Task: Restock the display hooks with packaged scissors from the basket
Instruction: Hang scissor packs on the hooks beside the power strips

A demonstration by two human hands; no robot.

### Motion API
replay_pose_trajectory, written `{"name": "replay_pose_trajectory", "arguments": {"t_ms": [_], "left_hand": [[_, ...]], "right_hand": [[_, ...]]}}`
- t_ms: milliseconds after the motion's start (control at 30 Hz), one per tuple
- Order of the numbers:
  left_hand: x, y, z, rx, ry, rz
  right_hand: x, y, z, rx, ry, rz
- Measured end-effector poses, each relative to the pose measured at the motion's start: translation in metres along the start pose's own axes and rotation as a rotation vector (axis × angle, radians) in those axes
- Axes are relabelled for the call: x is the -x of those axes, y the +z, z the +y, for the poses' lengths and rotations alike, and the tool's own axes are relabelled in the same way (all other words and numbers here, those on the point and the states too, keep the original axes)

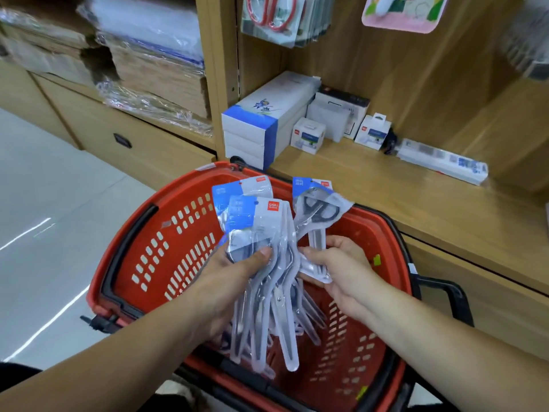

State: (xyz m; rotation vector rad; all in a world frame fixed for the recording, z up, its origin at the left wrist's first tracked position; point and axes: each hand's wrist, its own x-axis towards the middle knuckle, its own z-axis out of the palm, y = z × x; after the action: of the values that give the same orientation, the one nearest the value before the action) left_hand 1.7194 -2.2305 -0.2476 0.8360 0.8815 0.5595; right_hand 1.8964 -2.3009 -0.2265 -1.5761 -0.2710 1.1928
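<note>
A bunch of packaged scissors point(261, 233) is fanning out of the left hand point(234, 272), the blue-and-white header cards pointing up and away and the long blister tips hanging down into the red basket point(178, 185). The left hand is gripping this bunch around its middle, thumb pressing across the front of the top pack and fingers curling underneath. Just beside it, the right hand point(335, 263) is pinching the lower end of a separate pack point(318, 206). In it, dark-handled scissors are showing through the clear plastic, and it is tilting up and to the right. The two hands are sitting close together above the middle of the basket, with the packs nearly touching between them. More packs point(309, 316) are lying in the bottom of the basket below the hands; how many, I cannot tell.

The basket is standing on the floor point(44, 203), right against a wooden shelf ledge point(386, 197). On that ledge a stack of white-and-blue boxes point(261, 123) is sitting near the basket, with small white boxes point(309, 135) behind it and a long flat pack point(442, 165) further right. Above, a pack of red-handled scissors point(270, 16) is hanging on the display wall. To the left, plastic-wrapped stacks point(154, 69) are filling another shelf.
</note>
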Motion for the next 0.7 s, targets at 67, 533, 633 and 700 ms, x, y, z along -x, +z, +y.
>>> {"name": "replay_pose_trajectory", "arguments": {"t_ms": [67, 533, 633, 700], "left_hand": [[-0.005, -0.003, 0.0, -0.021, 0.0, 0.061], [-0.028, -0.012, -0.04, -0.443, -0.14, -0.068], [-0.035, -0.011, -0.043, -0.475, -0.132, -0.061], [-0.037, -0.012, -0.038, -0.479, -0.091, -0.03]], "right_hand": [[-0.005, -0.003, -0.001, -0.026, 0.038, -0.008], [-0.027, 0.004, 0.018, 0.236, 0.138, -0.135], [-0.029, 0.005, 0.021, 0.238, 0.115, -0.123], [-0.029, 0.004, 0.021, 0.271, 0.087, -0.112]]}}
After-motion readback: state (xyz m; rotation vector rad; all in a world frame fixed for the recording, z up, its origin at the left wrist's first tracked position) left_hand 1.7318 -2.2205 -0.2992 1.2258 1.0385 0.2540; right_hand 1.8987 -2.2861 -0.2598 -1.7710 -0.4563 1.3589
